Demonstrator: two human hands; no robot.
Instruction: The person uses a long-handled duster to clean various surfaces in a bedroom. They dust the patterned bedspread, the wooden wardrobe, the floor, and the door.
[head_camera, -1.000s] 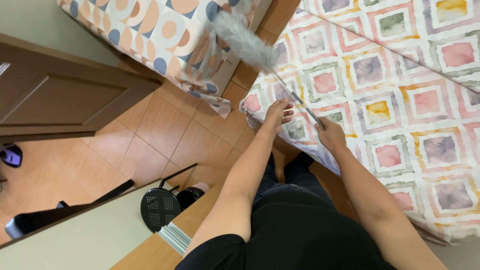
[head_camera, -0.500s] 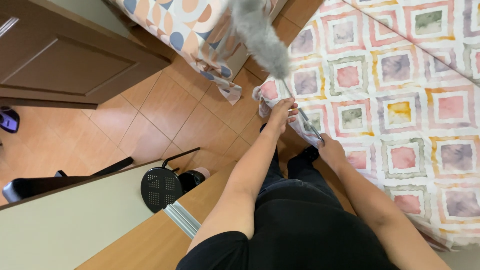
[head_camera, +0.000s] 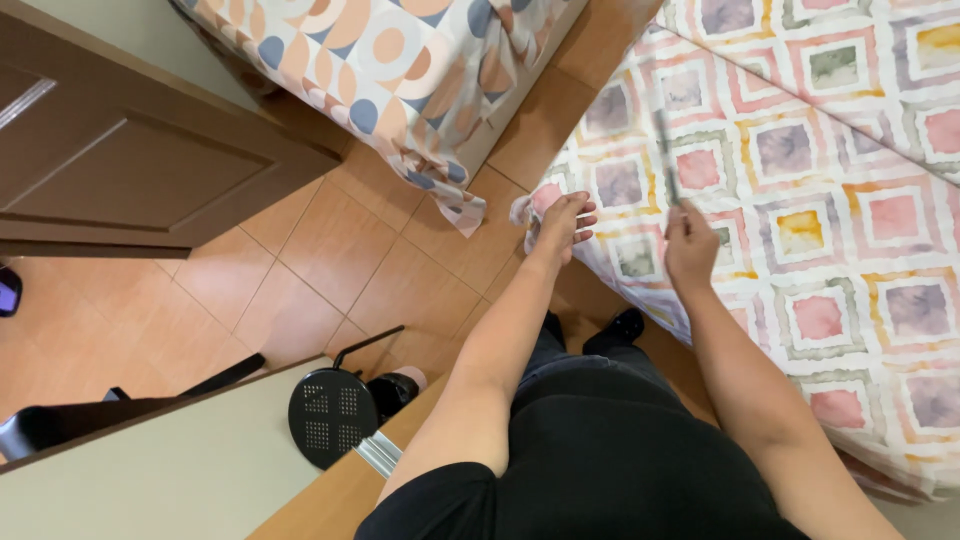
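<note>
Right hand (head_camera: 690, 245): closed around the near end of a thin grey rod (head_camera: 664, 150), which runs away over the bedspread (head_camera: 830, 200) with diamond pattern at right; grip low on the shaft, apparently to steer the far end, which is out of view. Left hand (head_camera: 562, 222): fingers loosely spread, resting on the bedspread's near-left corner, seemingly steadying the cloth. Further left: second bed (head_camera: 400, 60) in circle-print cover, tiled floor (head_camera: 330, 270), brown door (head_camera: 120, 170), black perforated stool (head_camera: 328, 417).
</note>
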